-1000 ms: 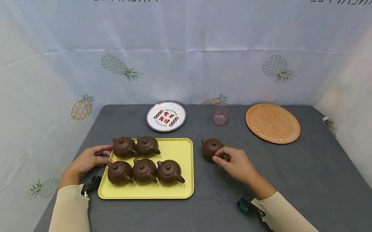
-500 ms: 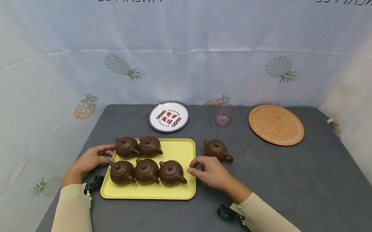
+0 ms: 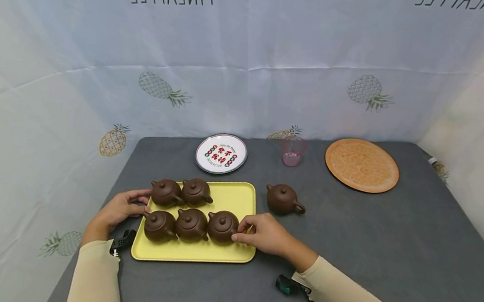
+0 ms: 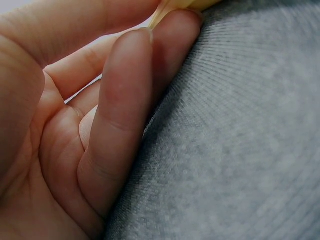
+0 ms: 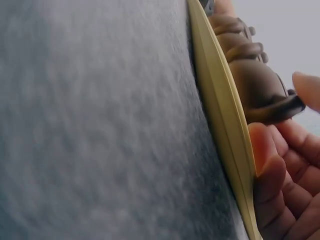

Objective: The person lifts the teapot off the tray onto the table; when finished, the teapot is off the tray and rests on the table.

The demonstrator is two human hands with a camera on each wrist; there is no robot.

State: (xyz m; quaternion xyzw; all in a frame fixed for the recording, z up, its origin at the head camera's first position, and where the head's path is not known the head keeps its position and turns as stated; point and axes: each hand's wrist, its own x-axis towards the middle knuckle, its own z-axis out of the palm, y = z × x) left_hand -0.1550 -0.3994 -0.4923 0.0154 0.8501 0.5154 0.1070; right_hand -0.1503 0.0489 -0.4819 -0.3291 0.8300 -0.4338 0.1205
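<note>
On a yellow tray stand small dark brown teapots, two in the back row and three in front. My left hand holds the tray's left rim between thumb and fingers; the tray's edge shows at the fingertips in the left wrist view. At the front row's right end, my right hand has thumb and forefinger at the handle of a teapot. Seen from the right wrist, that teapot's handle lies between thumb and fingers, lower fingers against the rim. Another teapot stands off the tray.
Behind the tray lies a white plate with red lettering. A clear pinkish cup stands to its right, then a round orange-brown mat. A pineapple-print cloth hangs behind the grey table.
My right hand has let go of the teapot right of the tray and moved left and nearer, to the front-right teapot's handle. My left hand stays at the tray's rim.
</note>
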